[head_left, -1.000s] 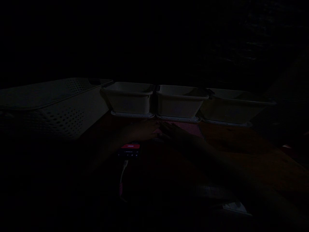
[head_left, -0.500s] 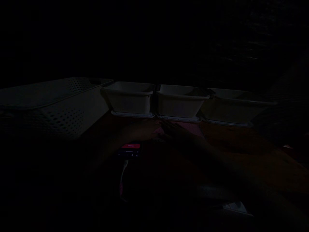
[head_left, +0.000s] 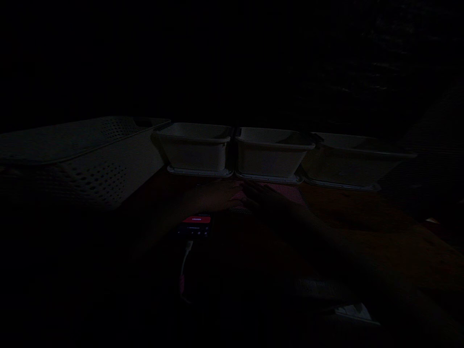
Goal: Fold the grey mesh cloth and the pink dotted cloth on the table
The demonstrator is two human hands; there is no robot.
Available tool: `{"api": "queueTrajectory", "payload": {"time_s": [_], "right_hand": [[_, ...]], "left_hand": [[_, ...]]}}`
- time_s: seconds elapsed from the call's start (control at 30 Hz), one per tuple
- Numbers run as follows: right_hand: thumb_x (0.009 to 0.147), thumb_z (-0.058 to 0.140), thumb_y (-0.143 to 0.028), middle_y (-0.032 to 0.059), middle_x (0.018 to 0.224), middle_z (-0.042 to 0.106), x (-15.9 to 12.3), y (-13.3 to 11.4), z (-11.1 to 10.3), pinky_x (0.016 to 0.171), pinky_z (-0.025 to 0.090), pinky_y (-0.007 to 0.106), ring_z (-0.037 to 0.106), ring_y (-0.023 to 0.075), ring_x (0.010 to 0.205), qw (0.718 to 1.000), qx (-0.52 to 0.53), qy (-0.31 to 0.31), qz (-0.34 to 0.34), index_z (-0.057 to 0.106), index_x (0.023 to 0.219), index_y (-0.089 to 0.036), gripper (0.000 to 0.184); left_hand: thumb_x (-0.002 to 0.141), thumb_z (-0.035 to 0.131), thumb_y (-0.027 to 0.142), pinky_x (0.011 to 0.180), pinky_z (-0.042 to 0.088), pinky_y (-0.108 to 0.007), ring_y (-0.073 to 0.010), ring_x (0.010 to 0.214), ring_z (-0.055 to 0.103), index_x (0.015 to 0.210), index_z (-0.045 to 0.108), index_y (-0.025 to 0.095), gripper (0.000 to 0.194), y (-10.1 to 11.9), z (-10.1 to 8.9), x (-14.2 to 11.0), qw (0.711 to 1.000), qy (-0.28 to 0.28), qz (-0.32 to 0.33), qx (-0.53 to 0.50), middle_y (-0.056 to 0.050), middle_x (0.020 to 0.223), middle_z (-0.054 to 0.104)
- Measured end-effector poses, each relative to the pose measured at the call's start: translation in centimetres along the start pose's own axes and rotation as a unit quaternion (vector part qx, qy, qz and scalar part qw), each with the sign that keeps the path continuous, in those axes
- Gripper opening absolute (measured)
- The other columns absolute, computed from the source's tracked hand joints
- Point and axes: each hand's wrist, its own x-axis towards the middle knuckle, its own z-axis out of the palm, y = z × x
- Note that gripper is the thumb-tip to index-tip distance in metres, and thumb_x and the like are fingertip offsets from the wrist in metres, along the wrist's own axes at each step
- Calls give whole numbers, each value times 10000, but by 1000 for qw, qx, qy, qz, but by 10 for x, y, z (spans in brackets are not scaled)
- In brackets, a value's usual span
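Observation:
The view is very dark. My left hand (head_left: 219,193) reaches in from the left and lies low over the table, at the left edge of a pink cloth-like piece (head_left: 290,192). From the right comes my right hand (head_left: 263,195), its fingers stretched out across that same pink piece. The fingertips of both hands are close together; whether they touch is too dark to tell. Neither hand visibly grips anything. Just below my left hand lies a lit phone (head_left: 195,226) with a white cable (head_left: 185,256) plugged into its near end.
A large pale perforated basket (head_left: 141,166) stands on the left. Beyond my hands are a left tub (head_left: 197,153), a middle tub (head_left: 271,159) and a right tub (head_left: 348,166), in a row. A pale flat object (head_left: 355,311) lies at the lower right of the brown table (head_left: 380,217).

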Motion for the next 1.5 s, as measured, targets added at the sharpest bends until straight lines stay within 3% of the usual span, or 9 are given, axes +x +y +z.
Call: {"api": "queueTrajectory", "payload": {"time_s": [0.1,0.33,0.53,0.83,1.07,1.23,1.5], "right_hand": [[997,370,-413,120,1554,375,3,-4,-5,1153,359,468,384,262,1426,999,17,-19,31,384,1514,-200,559],[991,375,-379,108,1554,379,5,1,-4,1169,328,495,350,266,1445,1000,19,-24,4,423,1492,-216,529],[947,460,-398,54,1563,370,4,9,5,1184,310,516,304,277,1466,999,0,-42,-1,516,1421,-283,491],[949,469,-332,70,1577,340,-5,11,8,1166,316,555,287,299,1470,999,-26,-34,-22,526,1408,-282,465],[1014,349,-350,172,1553,352,-4,-6,-10,1162,343,503,371,293,1429,998,-35,-28,44,423,1481,-127,523],[983,431,-280,106,1555,374,-5,-9,-25,1168,316,547,326,310,1449,996,-27,-81,22,538,1394,-219,430],[998,361,-468,178,1522,409,-3,9,0,1130,392,535,424,329,1391,997,-4,-34,75,422,1481,-126,595]], "left_hand": [[1027,471,290,1116,289,-328,-194,1338,448,1282,579,218,286,2,-2,0,1000,0,1,4,-58,1418,539],[1025,477,261,1069,344,-289,-166,1275,504,1279,580,196,282,8,-11,1,1000,-2,-17,-23,-59,1417,542],[1033,445,336,1034,387,-306,-187,1260,524,1352,518,225,346,3,-4,0,998,20,-38,-39,-64,1438,525],[1030,444,367,1062,373,-305,-186,1300,498,1425,448,232,418,-3,3,0,997,45,-15,-64,-68,1479,480],[1040,421,282,1072,356,-305,-187,1274,506,1301,569,233,304,-2,0,-2,998,29,33,-45,-47,1385,564],[1035,444,319,989,409,-282,-188,1176,561,1299,567,214,310,-4,1,-2,999,25,16,-32,-61,1318,601],[1043,409,297,987,402,-285,-177,1194,555,1331,545,235,324,-5,4,-4,1000,11,9,-18,-56,1369,572]]}}
